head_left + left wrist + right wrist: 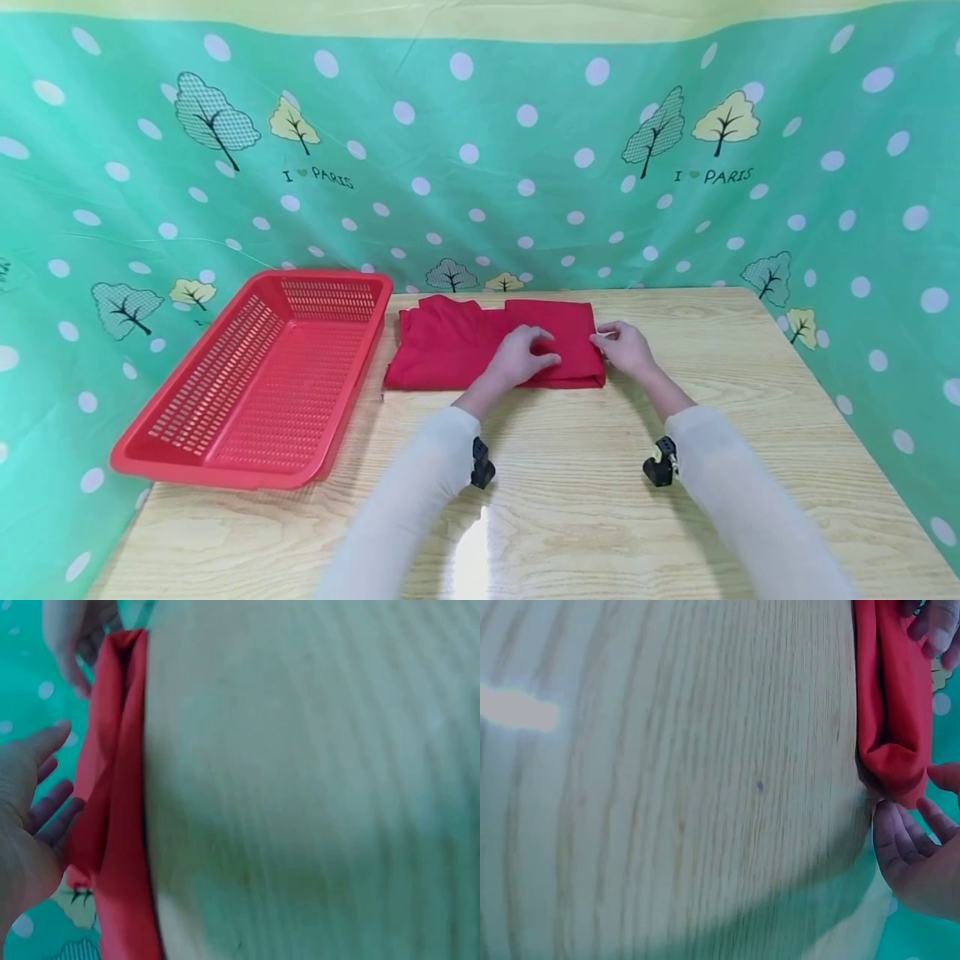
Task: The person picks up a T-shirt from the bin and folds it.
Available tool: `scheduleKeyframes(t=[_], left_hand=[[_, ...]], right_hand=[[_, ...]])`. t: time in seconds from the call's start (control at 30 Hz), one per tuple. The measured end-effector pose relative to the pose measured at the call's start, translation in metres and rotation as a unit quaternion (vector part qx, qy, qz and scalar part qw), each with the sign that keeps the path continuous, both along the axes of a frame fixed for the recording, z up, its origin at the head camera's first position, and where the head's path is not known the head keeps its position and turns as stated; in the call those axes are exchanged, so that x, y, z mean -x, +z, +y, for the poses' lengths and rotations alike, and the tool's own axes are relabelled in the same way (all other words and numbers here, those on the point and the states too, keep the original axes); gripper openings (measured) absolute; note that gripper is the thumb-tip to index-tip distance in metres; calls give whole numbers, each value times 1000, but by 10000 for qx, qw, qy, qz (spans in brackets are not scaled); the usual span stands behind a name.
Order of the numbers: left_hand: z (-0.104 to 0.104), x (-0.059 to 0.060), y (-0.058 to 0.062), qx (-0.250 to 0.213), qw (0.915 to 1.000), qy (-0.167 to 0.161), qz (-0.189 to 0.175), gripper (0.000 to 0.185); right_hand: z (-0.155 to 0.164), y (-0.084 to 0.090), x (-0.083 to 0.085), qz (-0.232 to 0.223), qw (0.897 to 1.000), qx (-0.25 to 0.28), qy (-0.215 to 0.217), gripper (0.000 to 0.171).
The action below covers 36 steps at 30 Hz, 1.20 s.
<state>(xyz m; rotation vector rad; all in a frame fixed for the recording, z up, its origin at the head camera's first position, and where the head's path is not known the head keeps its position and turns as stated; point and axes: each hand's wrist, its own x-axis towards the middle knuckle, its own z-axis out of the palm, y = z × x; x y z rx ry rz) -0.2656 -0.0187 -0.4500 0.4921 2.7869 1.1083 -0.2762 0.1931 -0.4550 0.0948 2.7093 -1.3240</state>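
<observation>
Partly hidden, left hand point(522, 354) rests spread on red cloth point(450, 346); right hand point(626, 347) pinches its edge.

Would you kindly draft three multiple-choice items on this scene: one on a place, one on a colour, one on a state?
1. Where does the basket stand relative to the folded cloth?
A. On the left-hand side of it
B. On top of it
C. On the right-hand side of it

2. What colour is the cloth?
A. Blue
B. Red
C. White

3. What is the left hand doing?
A. Hanging off the table
B. Gripping the basket rim
C. Resting on top of the cloth

Key: 1 A, the head view shows the basket at the table's left edge beside the cloth. 2 B, all three views show red fabric. 3 C, its fingers lie on the cloth, while the right hand touches the cloth's right edge.
</observation>
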Motion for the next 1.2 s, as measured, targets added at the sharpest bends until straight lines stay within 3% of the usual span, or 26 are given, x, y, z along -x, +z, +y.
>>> scheduleKeyframes(t=[0.2,0.37,0.47,0.63,0.77,1.0,1.2], left_hand=[[16,-5,-9,806,9943,-654,254,47],[23,-10,-7,1767,9803,-754,467,57],[27,-11,-6,1987,9760,-718,529,59],[33,-14,-8,1782,9805,-562,600,63],[37,-17,-12,1244,9890,-378,702,69],[45,-19,-10,297,9981,47,529,71],[49,-22,-7,432,9950,579,693,58]], right_hand=[[-3,-1,3,-307,9982,432,-274,48],[-6,-2,5,-493,9950,693,-524,51],[-6,-2,7,-672,9894,1052,-747,54],[-6,9,7,-1098,9638,2215,-998,61],[-9,17,7,-1401,9399,2927,-1066,65],[-14,25,6,-1522,9236,3339,-1108,61],[-20,33,4,-1552,9087,3700,-1155,58]])
